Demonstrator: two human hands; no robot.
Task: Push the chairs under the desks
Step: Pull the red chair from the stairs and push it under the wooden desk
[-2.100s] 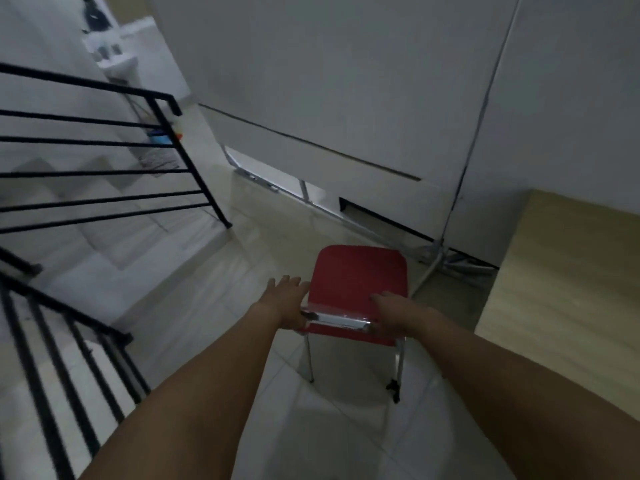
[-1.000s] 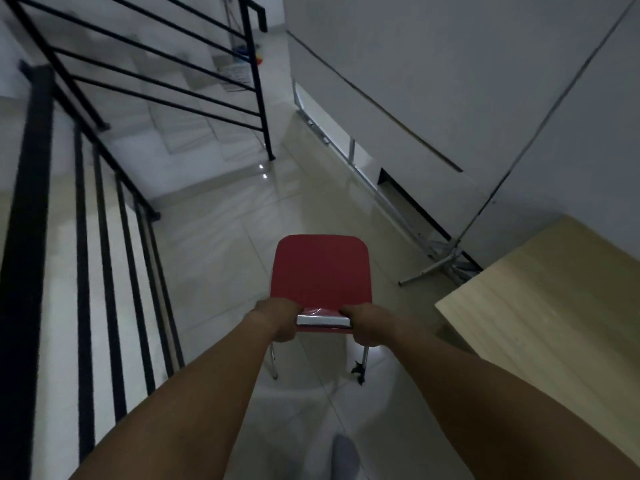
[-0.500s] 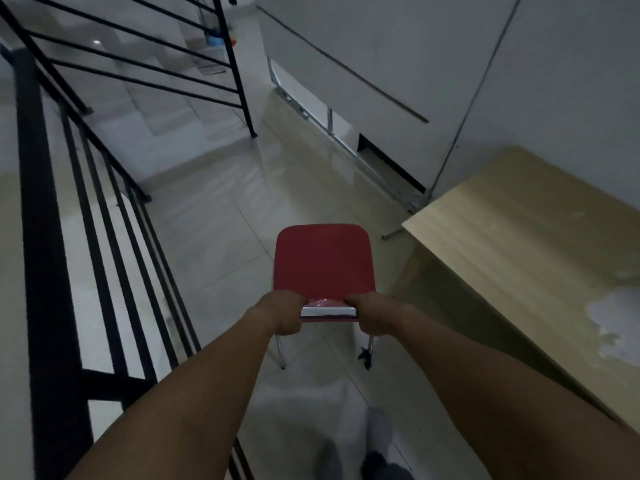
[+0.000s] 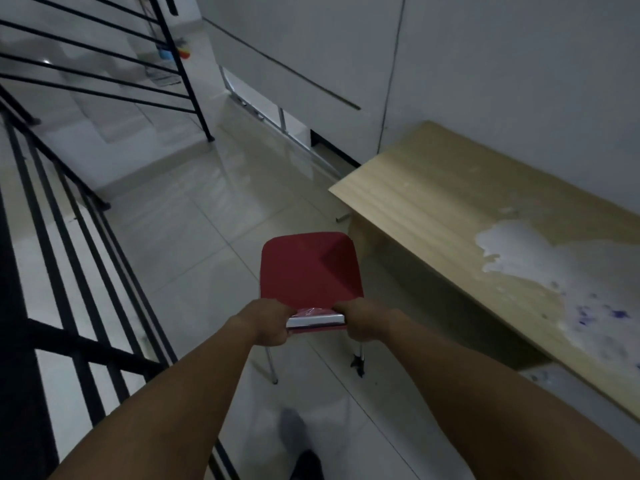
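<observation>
Chair (image 4: 310, 268) (red) clamped at its backrest by left grip (image 4: 268, 323) and right grip (image 4: 360, 322), beside desk (image 4: 450, 206).

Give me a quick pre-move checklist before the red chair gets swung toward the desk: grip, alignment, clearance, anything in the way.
1. Grip: left hand and right hand both closed on the top of the red chair backrest: ok.
2. Alignment: chair sits off the corner of the desk, seat not pointing under it: not ok, needs turning right.
3. Space under the desk: dark, mostly hidden: cannot tell.
4. Left-side clearance: black railing stands apart from the chair: ok.
5. Floor path: a metal leg end pokes out beside the desk corner: not ok, watch it.
6. Chair feet on the floor: front legs hidden: cannot tell.
</observation>
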